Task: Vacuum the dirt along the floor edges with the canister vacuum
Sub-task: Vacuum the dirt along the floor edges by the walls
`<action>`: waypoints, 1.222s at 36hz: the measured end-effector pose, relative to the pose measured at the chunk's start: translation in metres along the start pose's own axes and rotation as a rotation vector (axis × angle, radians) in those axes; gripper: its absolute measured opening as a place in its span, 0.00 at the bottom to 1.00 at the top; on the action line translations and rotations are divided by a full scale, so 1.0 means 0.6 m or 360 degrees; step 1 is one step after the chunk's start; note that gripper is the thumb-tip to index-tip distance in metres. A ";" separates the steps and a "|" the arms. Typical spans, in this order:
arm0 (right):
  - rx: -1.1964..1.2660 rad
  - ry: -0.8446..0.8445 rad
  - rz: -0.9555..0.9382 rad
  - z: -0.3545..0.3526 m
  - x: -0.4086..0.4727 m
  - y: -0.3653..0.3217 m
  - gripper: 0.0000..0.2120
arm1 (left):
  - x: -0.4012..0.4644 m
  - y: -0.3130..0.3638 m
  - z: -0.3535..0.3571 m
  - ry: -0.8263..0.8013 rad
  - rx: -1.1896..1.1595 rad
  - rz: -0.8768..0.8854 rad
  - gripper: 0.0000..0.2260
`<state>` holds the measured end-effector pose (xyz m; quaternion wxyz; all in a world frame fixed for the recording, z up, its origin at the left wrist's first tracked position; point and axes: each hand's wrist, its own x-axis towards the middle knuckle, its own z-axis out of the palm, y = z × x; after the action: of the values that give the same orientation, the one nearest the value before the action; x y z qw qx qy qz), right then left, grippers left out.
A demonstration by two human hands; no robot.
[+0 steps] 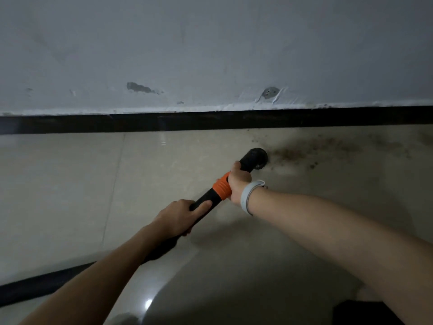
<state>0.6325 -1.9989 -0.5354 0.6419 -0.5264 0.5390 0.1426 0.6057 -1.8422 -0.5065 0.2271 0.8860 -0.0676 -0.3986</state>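
A black vacuum wand with an orange collar (221,186) slants from lower left to upper right over the beige tiled floor (70,188). Its round brush nozzle (257,157) rests on the floor at the left end of a band of brown dirt (323,148) that runs to the right, close to the black skirting (210,120). My right hand (239,181), with a pale wristband, grips the wand just behind the nozzle. My left hand (180,215) grips the wand lower down. The black hose (35,287) trails off to the lower left.
A grey-white wall (210,55) with chipped patches rises above the skirting. A dark object (365,313) sits at the bottom right corner. A light reflects off the floor near the bottom middle.
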 end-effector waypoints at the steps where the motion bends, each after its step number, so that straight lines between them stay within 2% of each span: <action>1: 0.0012 -0.0016 0.0020 -0.018 0.008 -0.005 0.25 | 0.002 0.019 0.010 0.0013 0.0026 -0.0023 0.23; 4: -0.0012 -0.0107 0.0052 -0.069 0.032 -0.012 0.24 | 0.003 0.071 0.045 0.0057 0.0082 -0.0112 0.22; 7: -0.0059 -0.0188 0.0053 -0.112 0.051 -0.009 0.29 | -0.004 0.110 0.079 0.0097 0.0078 -0.0210 0.20; 11: -0.0008 -0.0358 0.0122 -0.173 0.043 -0.025 0.22 | -0.020 0.155 0.114 0.0135 0.0067 -0.0310 0.21; 14: 0.0004 -0.0339 0.0145 -0.209 0.051 -0.027 0.20 | -0.026 0.191 0.127 0.0138 0.0118 -0.0338 0.22; 19: 0.0125 -0.0285 0.0217 -0.245 0.072 -0.016 0.22 | -0.023 0.222 0.135 0.0106 0.0255 -0.0299 0.23; 23: 0.0171 -0.0151 0.0178 -0.251 0.079 0.003 0.31 | -0.016 0.218 0.161 0.0169 0.0288 -0.0246 0.25; 28: 0.0137 -0.0156 0.0183 -0.274 0.089 0.026 0.20 | -0.011 0.195 0.213 0.0187 0.0224 -0.0191 0.25; 33: 0.0088 -0.0212 0.0169 -0.255 0.069 0.038 0.27 | -0.010 0.153 0.231 0.0239 0.0137 -0.0178 0.23; 39: -0.0010 -0.0280 0.0152 -0.187 0.058 0.053 0.23 | -0.028 0.098 0.217 0.0448 0.0130 -0.0176 0.23; 44: -0.0293 -0.0216 0.0064 -0.104 0.050 0.059 0.34 | -0.032 0.053 0.189 0.0557 -0.0004 -0.0336 0.26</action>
<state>0.5834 -2.0481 -0.5703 0.6229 -0.5614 0.4893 0.2396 0.5113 -1.9039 -0.5446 0.1935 0.9436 0.0665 -0.2604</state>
